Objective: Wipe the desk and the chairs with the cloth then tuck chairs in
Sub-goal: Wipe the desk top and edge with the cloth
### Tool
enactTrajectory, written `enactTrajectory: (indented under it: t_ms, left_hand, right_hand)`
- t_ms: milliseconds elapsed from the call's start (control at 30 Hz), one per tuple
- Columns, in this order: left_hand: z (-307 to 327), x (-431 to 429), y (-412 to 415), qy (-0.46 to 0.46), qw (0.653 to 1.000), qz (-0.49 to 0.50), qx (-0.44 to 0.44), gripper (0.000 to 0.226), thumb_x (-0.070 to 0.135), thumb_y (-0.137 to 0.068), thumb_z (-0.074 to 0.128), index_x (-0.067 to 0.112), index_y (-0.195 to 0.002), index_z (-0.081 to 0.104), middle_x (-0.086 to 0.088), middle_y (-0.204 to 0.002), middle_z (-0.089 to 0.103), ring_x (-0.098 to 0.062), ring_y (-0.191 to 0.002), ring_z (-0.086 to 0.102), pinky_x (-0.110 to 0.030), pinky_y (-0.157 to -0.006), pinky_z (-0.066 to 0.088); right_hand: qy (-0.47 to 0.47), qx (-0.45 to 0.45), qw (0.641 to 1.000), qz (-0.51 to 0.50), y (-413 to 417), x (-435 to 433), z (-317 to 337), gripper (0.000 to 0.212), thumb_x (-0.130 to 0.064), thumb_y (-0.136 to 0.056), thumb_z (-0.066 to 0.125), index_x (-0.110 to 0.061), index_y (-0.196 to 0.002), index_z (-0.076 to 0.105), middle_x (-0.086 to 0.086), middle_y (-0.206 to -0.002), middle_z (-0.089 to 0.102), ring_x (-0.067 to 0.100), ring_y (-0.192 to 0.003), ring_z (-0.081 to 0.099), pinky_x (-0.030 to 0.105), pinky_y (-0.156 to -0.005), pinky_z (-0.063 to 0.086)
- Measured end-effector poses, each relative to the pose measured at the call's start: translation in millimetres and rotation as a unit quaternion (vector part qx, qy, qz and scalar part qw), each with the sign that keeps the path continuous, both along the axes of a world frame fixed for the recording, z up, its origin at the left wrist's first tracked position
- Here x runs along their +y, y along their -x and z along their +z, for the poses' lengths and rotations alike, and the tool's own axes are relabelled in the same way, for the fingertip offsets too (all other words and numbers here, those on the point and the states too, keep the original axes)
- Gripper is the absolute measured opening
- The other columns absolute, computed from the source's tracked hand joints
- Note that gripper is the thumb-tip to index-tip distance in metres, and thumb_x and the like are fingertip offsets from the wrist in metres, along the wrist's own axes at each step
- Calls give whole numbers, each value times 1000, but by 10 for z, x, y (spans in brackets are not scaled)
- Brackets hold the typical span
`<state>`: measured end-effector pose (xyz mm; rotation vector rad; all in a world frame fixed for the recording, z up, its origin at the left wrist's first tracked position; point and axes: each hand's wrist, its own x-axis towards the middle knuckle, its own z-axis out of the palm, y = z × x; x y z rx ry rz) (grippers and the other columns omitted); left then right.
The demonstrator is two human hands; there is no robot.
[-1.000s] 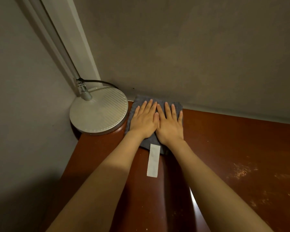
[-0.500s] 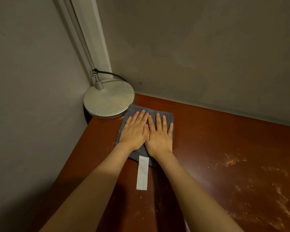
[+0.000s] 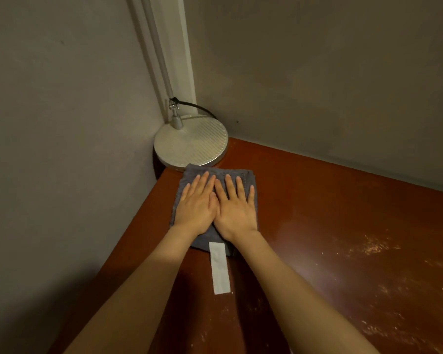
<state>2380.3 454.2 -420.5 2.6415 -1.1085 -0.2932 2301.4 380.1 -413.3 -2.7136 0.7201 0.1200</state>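
A folded grey cloth lies flat on the reddish-brown desk, near its far left corner. My left hand and my right hand press on it side by side, fingers straight and pointing away from me. A long white label trails from the cloth's near edge toward me. The cloth's far edge lies just in front of the lamp base. No chair is in view.
A round silver lamp base with a thin pole and black cable stands in the corner where the two grey walls meet. Pale dusty smears mark the desk to the right. The desk's left edge runs along the wall.
Both hands have slid the cloth back from the far wall toward me, along the desk's left side; it now lies in front of the lamp base instead of beside it.
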Motion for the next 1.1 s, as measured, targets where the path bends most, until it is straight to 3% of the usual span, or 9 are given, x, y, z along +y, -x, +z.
enactTrajectory:
  t_ms: [433,1100]
  left_hand:
    - [-3,596,-409,-13,998,68,-9,50,21,-102,21,18,-150,8,2,-159,3,-11,-146,-2,-28,-116,-4]
    - [-2,1436,647,-24,994,107,-6,50,23,-103,19,17,-151,4,2,-159,-1,-11,-146,-5,-27,-116,-7]
  right_hand:
    - [-15,-7,998,67,-504,515,-38,53,-37,-103,13,-22,-152,-2,5,-159,-10,25,-145,-16,47,-113,-15]
    - [-11,7,992,124,464,1261,-56,53,-38,-103,11,-22,-151,-5,6,-158,-15,25,-144,-19,47,-114,-14]
